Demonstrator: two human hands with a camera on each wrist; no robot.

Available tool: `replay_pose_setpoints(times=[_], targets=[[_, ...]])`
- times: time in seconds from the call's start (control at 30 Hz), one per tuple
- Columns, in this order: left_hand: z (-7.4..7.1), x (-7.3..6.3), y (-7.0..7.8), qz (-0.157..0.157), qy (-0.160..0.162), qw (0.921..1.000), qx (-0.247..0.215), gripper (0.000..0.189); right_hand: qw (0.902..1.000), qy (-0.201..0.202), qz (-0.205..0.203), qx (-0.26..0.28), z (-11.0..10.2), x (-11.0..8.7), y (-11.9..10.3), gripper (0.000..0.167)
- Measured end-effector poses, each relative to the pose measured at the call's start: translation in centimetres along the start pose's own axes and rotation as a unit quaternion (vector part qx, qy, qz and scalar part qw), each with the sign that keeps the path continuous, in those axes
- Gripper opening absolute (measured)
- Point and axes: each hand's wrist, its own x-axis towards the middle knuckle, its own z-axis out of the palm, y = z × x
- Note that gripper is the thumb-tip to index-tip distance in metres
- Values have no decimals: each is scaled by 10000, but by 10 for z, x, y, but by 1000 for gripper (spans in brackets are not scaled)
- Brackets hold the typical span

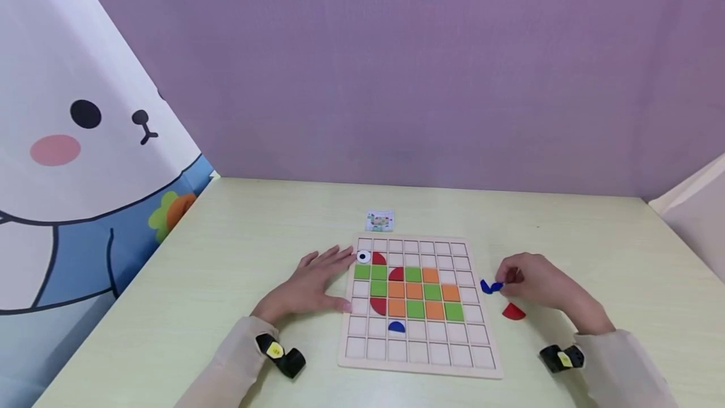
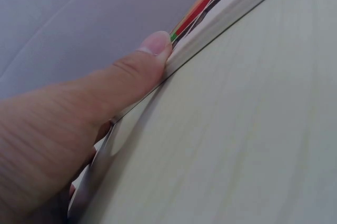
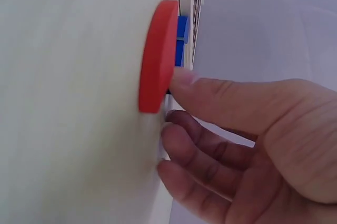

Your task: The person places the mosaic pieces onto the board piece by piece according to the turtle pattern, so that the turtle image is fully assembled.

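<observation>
A wooden grid board [image 1: 420, 370] lies on the table with green, orange and red pieces in its cells. My left hand [image 1: 308, 285] is spread at the board's left edge, and its thumb [image 2: 137, 63] presses against the rim. Right of the board, my right hand [image 1: 535, 279] pinches a small blue piece [image 1: 496, 286] between thumb and forefinger, low over the table. Another blue piece [image 1: 485, 286] lies beside it, close to the board's edge. A red quarter-round piece [image 3: 159, 58] is just on the near side of the right hand.
On the board are a white eye disc [image 1: 363, 257] at upper left and a blue half-round piece [image 1: 396, 327] lower down. A small picture card [image 1: 379, 220] lies behind the board. A purple cloth wall [image 1: 425, 80] closes off the table's back.
</observation>
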Motion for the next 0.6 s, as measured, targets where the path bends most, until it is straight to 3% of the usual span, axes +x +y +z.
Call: replay_pose_setpoints(times=[0.27,0.6], targets=[[-1,0,0,24,4,10000,-4,91,9991,-161,-216,315,5,0,-4,11],[-2,-2,1,68,11,10000,-28,91,9993,-227,-117,286,3,-1,-10,8]])
